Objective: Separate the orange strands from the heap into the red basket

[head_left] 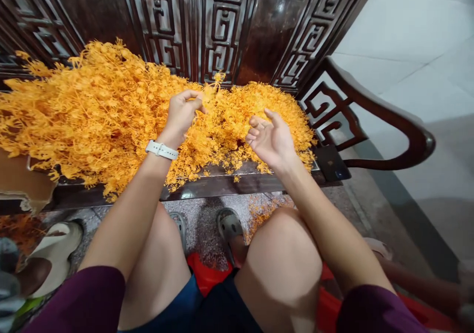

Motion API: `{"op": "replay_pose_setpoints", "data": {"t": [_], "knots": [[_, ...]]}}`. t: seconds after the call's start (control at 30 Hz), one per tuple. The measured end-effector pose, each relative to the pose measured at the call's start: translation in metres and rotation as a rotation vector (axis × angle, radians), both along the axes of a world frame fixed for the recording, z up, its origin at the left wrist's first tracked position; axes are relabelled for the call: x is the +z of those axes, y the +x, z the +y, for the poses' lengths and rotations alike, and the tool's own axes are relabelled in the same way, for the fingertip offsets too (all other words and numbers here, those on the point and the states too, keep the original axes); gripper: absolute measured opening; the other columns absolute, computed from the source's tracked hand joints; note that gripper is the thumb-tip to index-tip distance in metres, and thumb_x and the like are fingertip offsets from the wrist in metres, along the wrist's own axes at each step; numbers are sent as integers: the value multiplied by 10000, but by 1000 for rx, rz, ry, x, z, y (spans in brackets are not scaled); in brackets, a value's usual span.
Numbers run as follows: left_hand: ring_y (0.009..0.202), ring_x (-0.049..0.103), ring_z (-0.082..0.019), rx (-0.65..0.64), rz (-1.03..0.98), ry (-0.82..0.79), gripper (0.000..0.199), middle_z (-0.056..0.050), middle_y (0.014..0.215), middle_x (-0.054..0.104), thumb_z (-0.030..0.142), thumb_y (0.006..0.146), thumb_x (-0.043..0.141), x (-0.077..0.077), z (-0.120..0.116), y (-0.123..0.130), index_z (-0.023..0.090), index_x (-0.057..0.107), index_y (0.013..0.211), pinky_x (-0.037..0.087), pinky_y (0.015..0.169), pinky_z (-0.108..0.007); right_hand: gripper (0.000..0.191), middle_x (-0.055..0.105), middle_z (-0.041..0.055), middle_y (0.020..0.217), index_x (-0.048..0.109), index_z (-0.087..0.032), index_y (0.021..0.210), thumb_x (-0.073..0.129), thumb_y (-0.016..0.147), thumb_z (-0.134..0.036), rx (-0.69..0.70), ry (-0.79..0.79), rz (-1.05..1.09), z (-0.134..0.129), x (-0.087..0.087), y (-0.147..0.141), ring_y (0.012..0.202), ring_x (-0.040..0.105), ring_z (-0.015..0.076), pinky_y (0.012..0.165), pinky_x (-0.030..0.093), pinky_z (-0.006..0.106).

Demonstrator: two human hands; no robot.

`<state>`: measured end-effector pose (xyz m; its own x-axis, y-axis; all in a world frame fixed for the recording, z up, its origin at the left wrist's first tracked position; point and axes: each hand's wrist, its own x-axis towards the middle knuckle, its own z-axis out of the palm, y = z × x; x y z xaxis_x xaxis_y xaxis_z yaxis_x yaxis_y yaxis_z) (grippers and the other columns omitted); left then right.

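Observation:
My left hand [182, 112], with a pale watch strap on its wrist, is closed in a pinch above the middle of a heap. A small yellow-orange sprig [214, 89] rises from its thumb and fingertip; the exact grip point is blurred. To the right, my right hand [273, 136] hovers palm up, its fingers loosely curled and apart, with nothing visible in them. Beneath both hands spreads a large heap of orange plastic-looking sprigs [111, 111], piled highest on the left and running along the dark wooden bench [218, 189].
The bench has a carved back [222, 27] and a curved armrest [392, 126] on the right. A phone [332, 163] lies at the seat's right end. A cardboard piece [25, 177] is at the left. Below are a red plastic stool [209, 274] and another person's shoe [57, 249].

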<state>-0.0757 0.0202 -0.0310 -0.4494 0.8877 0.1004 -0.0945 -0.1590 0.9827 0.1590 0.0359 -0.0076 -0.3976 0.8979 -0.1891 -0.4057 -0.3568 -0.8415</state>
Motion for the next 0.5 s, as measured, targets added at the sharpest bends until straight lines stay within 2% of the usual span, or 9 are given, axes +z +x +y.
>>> {"op": "replay_pose_setpoints", "data": {"t": [0.1,0.2,0.33,0.4,0.5], "knots": [[503,538,-97,-74,115,13,76,-11,614,631,263,863,730,0,-4,10,190,714,850,319,427,-206,206,536,-38,705,626,-215,882,739,889,-388,-121,-91,-24,10,-10,9,558,372,93,551,362,263],[500,548,-92,-148,171,21,125,-22,645,681,307,881,759,1,-11,15,185,730,885,362,439,-203,194,501,-58,693,648,-217,910,807,846,-307,-140,-4,-43,7,-11,13,557,370,79,549,351,253],[415,409,-50,-214,199,33,158,-35,704,741,303,861,820,3,-16,27,183,730,908,263,404,-219,327,590,-38,809,678,-232,1042,879,798,-310,-20,132,-147,-7,-7,10,605,444,77,565,378,258],[427,430,-54,-241,182,34,210,-37,716,746,338,849,854,3,-17,35,189,719,908,266,415,-225,403,641,-8,890,677,-226,1096,899,790,-366,70,187,-228,-13,-7,6,648,499,89,594,413,269],[503,549,-89,-308,149,42,280,-39,722,734,413,835,877,0,-18,46,195,714,901,328,459,-227,424,662,14,919,643,-219,1043,914,776,-406,142,256,-309,-19,-12,-1,707,557,112,646,456,288]]}}
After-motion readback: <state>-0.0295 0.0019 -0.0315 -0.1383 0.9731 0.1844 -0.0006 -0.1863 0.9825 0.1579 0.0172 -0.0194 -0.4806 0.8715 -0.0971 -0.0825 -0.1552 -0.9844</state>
